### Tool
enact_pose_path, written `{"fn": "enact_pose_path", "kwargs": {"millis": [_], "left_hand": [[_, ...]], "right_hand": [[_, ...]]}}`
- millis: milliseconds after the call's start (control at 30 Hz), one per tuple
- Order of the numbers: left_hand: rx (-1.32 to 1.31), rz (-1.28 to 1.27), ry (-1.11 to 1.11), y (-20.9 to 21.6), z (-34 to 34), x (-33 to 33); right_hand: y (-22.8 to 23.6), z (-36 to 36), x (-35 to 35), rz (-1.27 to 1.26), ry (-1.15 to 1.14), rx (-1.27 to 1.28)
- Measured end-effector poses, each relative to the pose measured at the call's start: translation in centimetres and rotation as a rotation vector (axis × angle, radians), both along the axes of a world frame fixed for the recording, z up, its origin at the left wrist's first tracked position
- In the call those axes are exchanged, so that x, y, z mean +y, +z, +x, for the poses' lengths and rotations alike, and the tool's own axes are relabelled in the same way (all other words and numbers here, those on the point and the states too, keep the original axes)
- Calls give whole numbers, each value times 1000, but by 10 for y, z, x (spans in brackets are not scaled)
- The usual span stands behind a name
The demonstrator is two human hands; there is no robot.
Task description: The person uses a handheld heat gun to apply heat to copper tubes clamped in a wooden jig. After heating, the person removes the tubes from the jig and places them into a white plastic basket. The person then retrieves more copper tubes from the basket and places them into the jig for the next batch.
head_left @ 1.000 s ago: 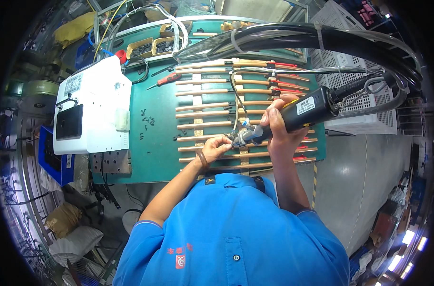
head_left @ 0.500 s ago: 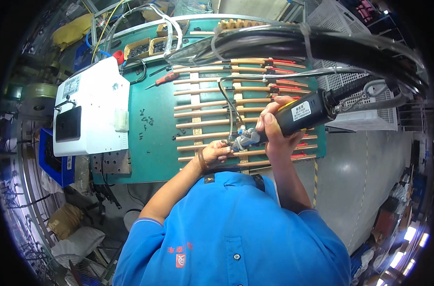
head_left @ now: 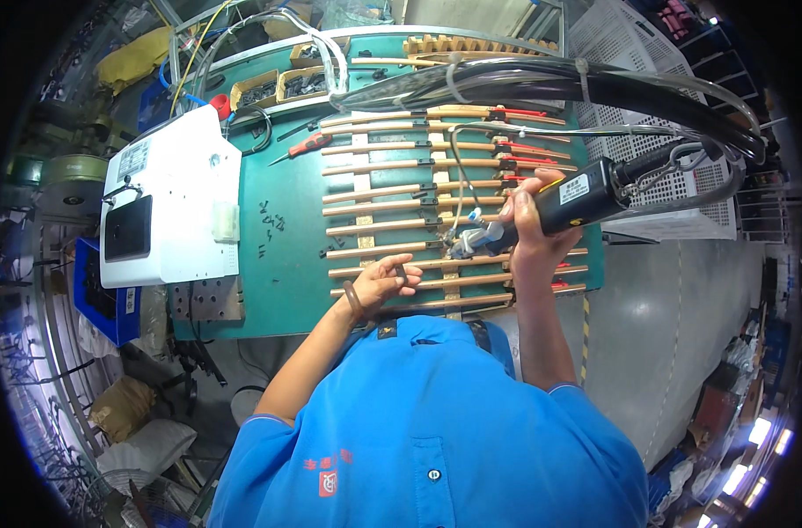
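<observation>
My right hand (head_left: 534,231) is wrapped round a black handheld power tool (head_left: 570,201) with a white label. Its grey metal head (head_left: 478,239) points left, down over the rows of copper-coloured rods (head_left: 366,211). Small black clips (head_left: 428,187) sit on several rods, and red tips show at the right ends. Just left of the tool head is my left hand (head_left: 388,282), palm partly up over the nearest rods. Across its curled fingers shows a small dark piece (head_left: 401,274), too small to name surely. A brown band circles that wrist.
Thick black hoses (head_left: 612,81) arch over the bench's right side to the tool. On the green mat (head_left: 273,189) lie a red-handled screwdriver (head_left: 302,147) and a white machine (head_left: 176,198). Boxes of black parts (head_left: 302,84) stand behind; a white perforated crate (head_left: 629,53) is at right.
My left hand has moved away from the tool head, down and left, and its fingers have turned up. The tool in my right hand has shifted slightly right.
</observation>
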State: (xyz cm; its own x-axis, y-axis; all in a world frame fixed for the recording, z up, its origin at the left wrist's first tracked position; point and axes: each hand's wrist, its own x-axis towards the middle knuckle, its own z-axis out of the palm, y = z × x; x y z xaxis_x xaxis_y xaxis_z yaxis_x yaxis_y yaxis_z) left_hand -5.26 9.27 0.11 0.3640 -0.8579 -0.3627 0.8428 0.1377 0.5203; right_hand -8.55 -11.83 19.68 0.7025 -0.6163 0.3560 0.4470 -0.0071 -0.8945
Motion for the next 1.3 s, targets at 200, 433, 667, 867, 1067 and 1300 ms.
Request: {"fn": "enact_pose_path", "kwargs": {"millis": [200,433,667,867,1067,1300], "left_hand": [[-21,119,-14,13,2,-11],[-408,330,5,-8,11,-25],[-1637,558,93,5,0,-46],[-1865,448,222,-7,-2,-54],[-1860,454,286,-7,-6,-59],[-1851,458,300,-10,-7,-59]], "right_hand": [[1,-3,-4,-10,-19,2],[0,-3,-1,34,-12,-1],[-4,-4,-5,30,8,-14],[-13,-7,9,74,1,31],[-27,-9,13,19,-13,12],[-26,-6,15,41,-9,6]]}}
